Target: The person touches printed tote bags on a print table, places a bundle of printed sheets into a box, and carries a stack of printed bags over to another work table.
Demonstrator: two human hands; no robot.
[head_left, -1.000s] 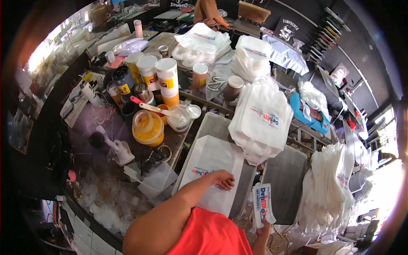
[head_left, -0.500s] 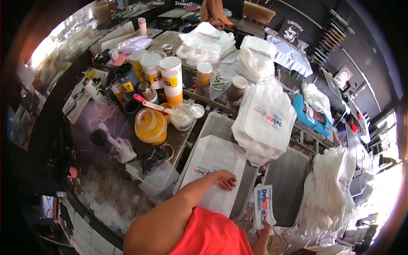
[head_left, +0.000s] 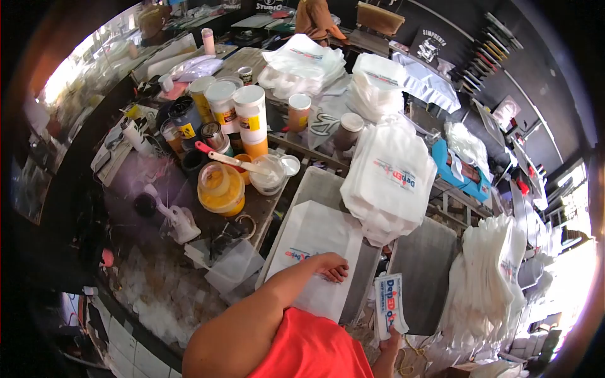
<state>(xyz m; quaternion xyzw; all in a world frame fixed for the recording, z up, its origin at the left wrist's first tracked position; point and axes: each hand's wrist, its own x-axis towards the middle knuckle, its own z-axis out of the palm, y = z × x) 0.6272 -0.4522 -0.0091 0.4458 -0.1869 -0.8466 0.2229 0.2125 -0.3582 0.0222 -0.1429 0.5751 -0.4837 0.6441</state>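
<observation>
My left hand (head_left: 334, 268) rests over a flat white bag (head_left: 321, 230) with a red and blue print, its fingers curled in and nothing visible in them. The bag lies on a grey board at the centre. To the right, my right hand (head_left: 392, 340) grips the lower end of a white folded piece (head_left: 389, 299) with large blue and red lettering, held upright beside a dark grey board (head_left: 425, 277).
Printed white bags (head_left: 391, 176) are piled behind the boards, with more bags (head_left: 485, 277) hanging at the right. Ink tubs (head_left: 251, 116), a yellow-filled tub (head_left: 220, 195) and a red-handled spatula (head_left: 220, 154) stand at the left. Another person (head_left: 315, 22) is at the back.
The view has shifted slightly. The person at the back has leaned over. Both my hands keep the same positions, with the lettered piece still in my right hand.
</observation>
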